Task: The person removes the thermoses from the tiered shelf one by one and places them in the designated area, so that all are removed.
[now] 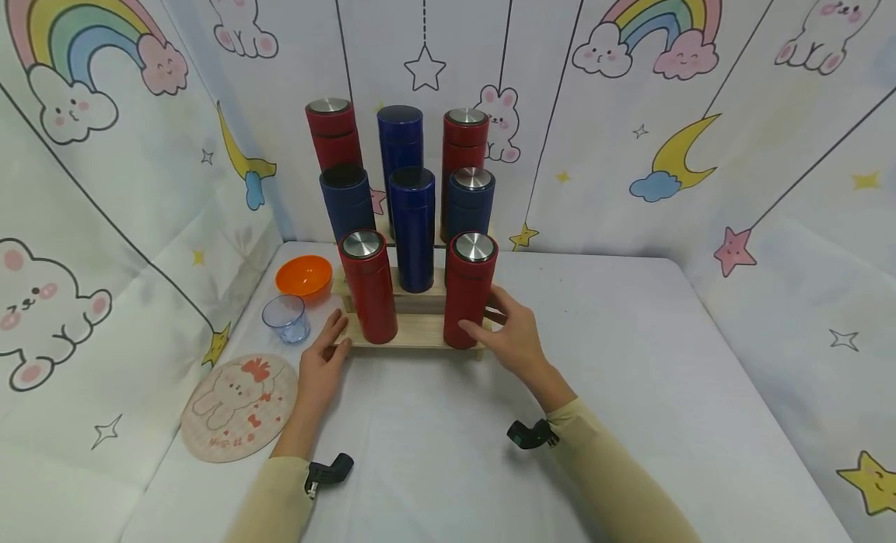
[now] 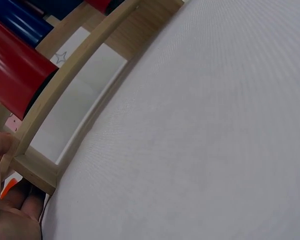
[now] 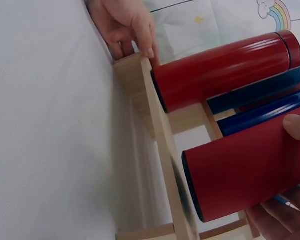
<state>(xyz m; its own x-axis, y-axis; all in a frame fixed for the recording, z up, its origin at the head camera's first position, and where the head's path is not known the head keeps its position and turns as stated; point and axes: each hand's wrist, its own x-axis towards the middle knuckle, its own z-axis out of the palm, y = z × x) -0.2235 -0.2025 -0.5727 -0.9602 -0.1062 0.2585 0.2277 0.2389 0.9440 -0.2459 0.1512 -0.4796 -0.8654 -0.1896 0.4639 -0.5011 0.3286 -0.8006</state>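
In the head view, my right hand grips a red thermos with a steel-topped lid, thumb in front and fingers behind. Its base is right at the lowest step's right end on a stepped wooden rack. My left hand holds the rack's left end, where the left wrist view shows fingers bent around the corner of the wooden frame. Another red thermos stands on the left of that step. Behind it, a glossy blue thermos stands mid-rack between two dark blue ones.
On the top step are a red thermos, a blue one and another red one. Left of the rack sit an orange bowl and a clear glass cup. A round printed mat lies nearer. Patterned cloth walls surround the white table.
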